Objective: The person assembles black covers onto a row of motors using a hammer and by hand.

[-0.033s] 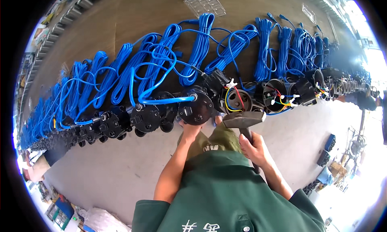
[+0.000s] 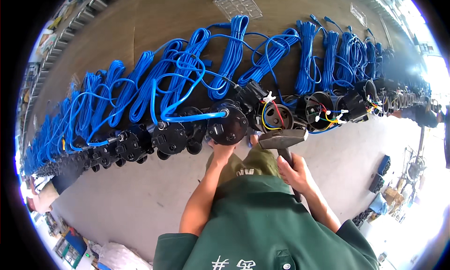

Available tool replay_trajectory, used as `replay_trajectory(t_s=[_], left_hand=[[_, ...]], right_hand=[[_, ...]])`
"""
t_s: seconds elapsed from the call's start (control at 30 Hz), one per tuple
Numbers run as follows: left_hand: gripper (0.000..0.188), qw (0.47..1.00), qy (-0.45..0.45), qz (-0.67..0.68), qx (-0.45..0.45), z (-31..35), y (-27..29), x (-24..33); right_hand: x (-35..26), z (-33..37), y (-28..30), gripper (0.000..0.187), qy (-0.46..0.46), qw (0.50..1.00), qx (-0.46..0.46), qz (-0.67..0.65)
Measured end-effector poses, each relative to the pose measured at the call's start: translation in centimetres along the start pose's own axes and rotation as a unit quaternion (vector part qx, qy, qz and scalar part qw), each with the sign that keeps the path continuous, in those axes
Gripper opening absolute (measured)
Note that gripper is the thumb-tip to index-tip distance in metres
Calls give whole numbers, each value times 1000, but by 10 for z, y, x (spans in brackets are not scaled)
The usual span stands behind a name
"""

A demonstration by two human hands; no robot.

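Observation:
My right hand [image 2: 294, 173] is closed around the handle of a hammer [image 2: 282, 138]. The hammer's grey steel head lies level, just below an open black housing [image 2: 275, 116] with red, yellow and blue wires and white connectors. My left hand [image 2: 222, 151] reaches up to the lower edge of a black round housing [image 2: 228, 127]. That housing hides its fingers, so its grip does not show. A thick blue cable [image 2: 194, 116] runs out of the housing's lid. Left of it sits another lidded black housing [image 2: 169, 138], also with a blue cable.
Bundled blue cables [image 2: 229, 59] lie in a row along the brown table [image 2: 154, 28]. More black housings line its near edge, including an open wired one [image 2: 319, 111]. A clear plastic tray [image 2: 238, 4] lies at the far side. Another person's arm [image 2: 44, 198] shows at far left.

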State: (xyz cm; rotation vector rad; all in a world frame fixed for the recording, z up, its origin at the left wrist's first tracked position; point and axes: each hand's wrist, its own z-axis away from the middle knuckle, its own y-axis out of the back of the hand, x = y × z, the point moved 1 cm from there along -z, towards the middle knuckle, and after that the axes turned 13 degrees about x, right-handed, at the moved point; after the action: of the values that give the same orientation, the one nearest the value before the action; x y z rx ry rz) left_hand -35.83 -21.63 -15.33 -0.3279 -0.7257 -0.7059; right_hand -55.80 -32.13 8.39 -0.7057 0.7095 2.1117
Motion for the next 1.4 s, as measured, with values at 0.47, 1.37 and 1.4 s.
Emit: replay_trajectory(t_s=[0.47, 1.37, 1.4], left_hand=[[49, 999, 31, 15, -36, -2, 6, -2], [77, 919, -326, -218, 52, 2, 9, -8], [77, 925, -302, -224, 48, 5, 14, -11]], right_hand=[[-16, -5, -15, 48, 74, 991, 25, 105], [-26, -22, -5, 40, 101, 973, -55, 198], [-39, -14, -2, 41, 101, 970, -57, 216]])
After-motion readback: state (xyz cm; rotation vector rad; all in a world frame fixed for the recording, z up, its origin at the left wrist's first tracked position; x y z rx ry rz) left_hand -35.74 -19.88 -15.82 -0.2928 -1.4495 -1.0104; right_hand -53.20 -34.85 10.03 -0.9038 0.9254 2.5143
